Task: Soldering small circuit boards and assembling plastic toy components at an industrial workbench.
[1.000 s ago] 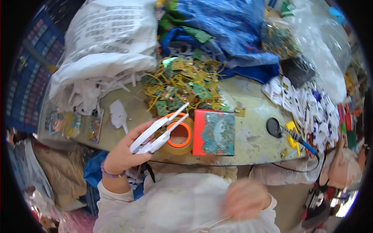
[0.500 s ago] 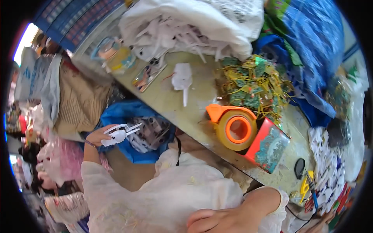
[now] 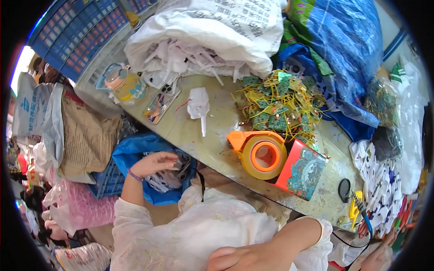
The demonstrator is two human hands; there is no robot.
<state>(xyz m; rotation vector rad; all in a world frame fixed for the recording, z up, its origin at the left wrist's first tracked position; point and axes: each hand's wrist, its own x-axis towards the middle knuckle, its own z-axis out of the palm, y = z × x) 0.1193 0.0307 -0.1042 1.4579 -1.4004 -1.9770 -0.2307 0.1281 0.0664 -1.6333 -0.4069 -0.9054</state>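
1. Scuffed worktable (image 3: pixel 176 128), greyish-green, slants across the workspace; an orange tape dispenser (image 3: pixel 252 156) with a clear roll sits at its front edge and serves as the landmark for every place below.
2. Nearest, below the dispenser, the right hand (image 3: pixel 246 258) lies against the white top (image 3: pixel 194 230), its fingers bent and partly cut off by the lower edge; whether it holds anything, I cannot tell.
3. Lower left of the dispenser, the left hand (image 3: pixel 156 163) is over an open blue bag (image 3: pixel 124 151), its fingers loosely stretched out, with nothing visible in its grasp.
4. Inside that bag, also lower left of the dispenser, lie white plastic parts (image 3: pixel 160 181), partly hidden by the left hand.
5. Just right of the dispenser is a red box (image 3: pixel 303 174) with a teal patterned face; well to its right lie a yellow tool (image 3: pixel 356 208) and a blue-handled tool (image 3: pixel 368 228).
6. Upper left of the dispenser, a single white piece (image 3: pixel 198 104) with a narrow stem lies flat; just beyond the dispenser are heaped circuit boards (image 3: pixel 275 106) with yellow wires.
7. Farthest, beyond the dispenser, stand a white sack (image 3: pixel 217 34) full of pale pieces and, to the upper right, a blue tarpaulin bag (image 3: pixel 346 45).
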